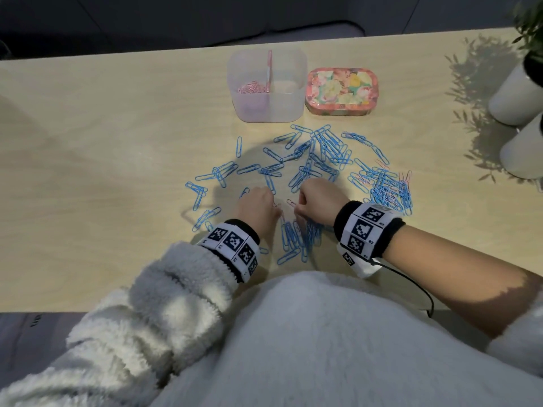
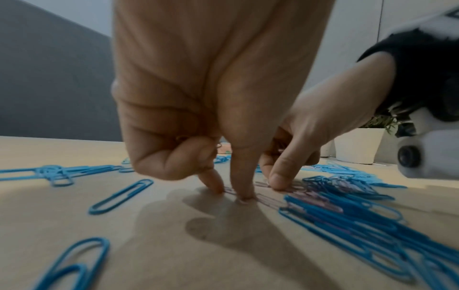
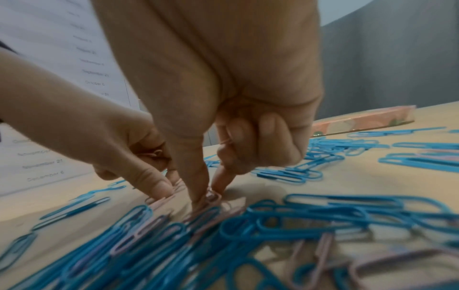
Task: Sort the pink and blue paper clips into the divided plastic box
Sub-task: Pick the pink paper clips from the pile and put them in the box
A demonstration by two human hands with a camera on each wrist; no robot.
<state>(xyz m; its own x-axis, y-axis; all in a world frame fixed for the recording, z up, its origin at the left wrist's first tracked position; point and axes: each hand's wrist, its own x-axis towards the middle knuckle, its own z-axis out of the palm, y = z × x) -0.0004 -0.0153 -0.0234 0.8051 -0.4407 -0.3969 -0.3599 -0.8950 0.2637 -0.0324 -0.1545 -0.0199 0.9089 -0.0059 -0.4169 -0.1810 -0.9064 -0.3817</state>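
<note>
The clear divided box (image 1: 293, 108) stands at the back of the table, with pink clips (image 1: 252, 88) in its left compartment; the right compartment looks empty. Blue paper clips (image 1: 323, 148) lie scattered in front of it, with pale pink ones mixed in. My left hand (image 2: 232, 193) presses thumb and forefinger down on a pink clip (image 2: 263, 200) on the table, and its curled fingers hold more pink clips (image 2: 181, 138). Beside it, my right hand (image 3: 208, 196) pinches a pink clip (image 3: 214, 197) off the pile, with another pink clip (image 3: 227, 140) tucked under its curled fingers.
A floral tin (image 1: 340, 92) sits right of the box. White plant pots (image 1: 517, 95) stand at the table's far right. A dense heap of blue and pink clips (image 1: 388, 192) lies right of my right wrist. A printed sheet (image 3: 49, 98) hangs behind.
</note>
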